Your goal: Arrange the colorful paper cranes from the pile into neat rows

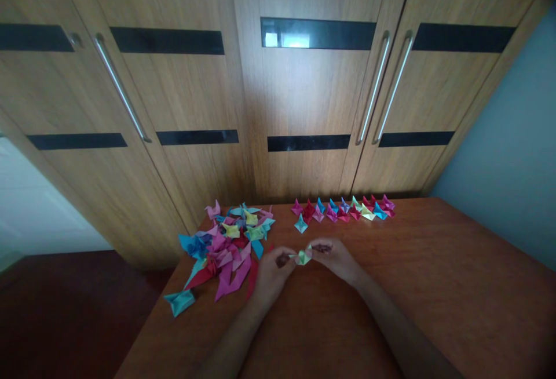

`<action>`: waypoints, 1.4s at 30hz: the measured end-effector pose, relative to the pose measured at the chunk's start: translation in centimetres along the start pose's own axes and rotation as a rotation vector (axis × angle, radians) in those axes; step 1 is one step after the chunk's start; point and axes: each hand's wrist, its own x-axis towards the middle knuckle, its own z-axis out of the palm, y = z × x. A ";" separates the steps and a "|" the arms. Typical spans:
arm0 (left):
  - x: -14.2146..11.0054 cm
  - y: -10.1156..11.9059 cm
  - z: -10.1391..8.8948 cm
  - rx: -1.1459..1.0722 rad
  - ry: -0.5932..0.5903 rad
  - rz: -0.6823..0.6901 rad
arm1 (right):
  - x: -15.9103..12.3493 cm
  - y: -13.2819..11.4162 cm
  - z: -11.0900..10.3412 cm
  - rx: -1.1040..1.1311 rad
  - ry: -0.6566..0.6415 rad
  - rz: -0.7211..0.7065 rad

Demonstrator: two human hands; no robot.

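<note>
A small light-green origami piece [303, 258] is held between my two hands over the middle of the table. My left hand [274, 272] pinches its left end with thumb and fingers. At the opposite end, my right hand [334, 257] pinches the other tip. Just beyond my hands, a single light-blue origami piece [301, 223] sits on the tabletop. To the left of my left hand lies a loose pile of folded paper pieces [226, 251] in pink, red, blue, green and yellow.
The brown wooden table [434, 286] reaches back to a wooden wardrobe [304, 89] with metal handles. Rows of folded paper pieces [343, 210] stand along its far edge. A teal paper piece [180, 302] lies near the left edge. A blue wall [504, 135] rises at the right.
</note>
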 end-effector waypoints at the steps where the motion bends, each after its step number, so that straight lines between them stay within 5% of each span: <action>1: 0.0 0.0 -0.1 0.010 0.007 0.006 | 0.0 0.1 0.1 -0.004 -0.006 -0.003; 11: -0.2 0.2 0.0 0.082 0.056 0.086 | 0.0 0.3 -0.4 -0.075 -0.048 -0.002; 22: -0.6 0.8 0.1 -0.080 -0.124 0.015 | 0.0 1.2 -2.2 -0.016 -0.105 0.094; 25: -0.9 1.2 0.2 0.006 -0.120 0.063 | 0.1 1.6 -2.9 -0.077 -0.051 0.084; 31: -0.3 2.2 1.0 0.326 -0.168 0.296 | 0.4 3.4 -5.1 -0.596 0.324 0.051; 35: 1.9 3.3 2.4 0.598 -0.169 0.382 | 0.4 4.0 -5.7 -0.703 0.349 0.075; 42: 6.8 5.2 4.7 0.942 -0.172 0.288 | 0.4 4.0 -5.6 -0.709 0.363 0.061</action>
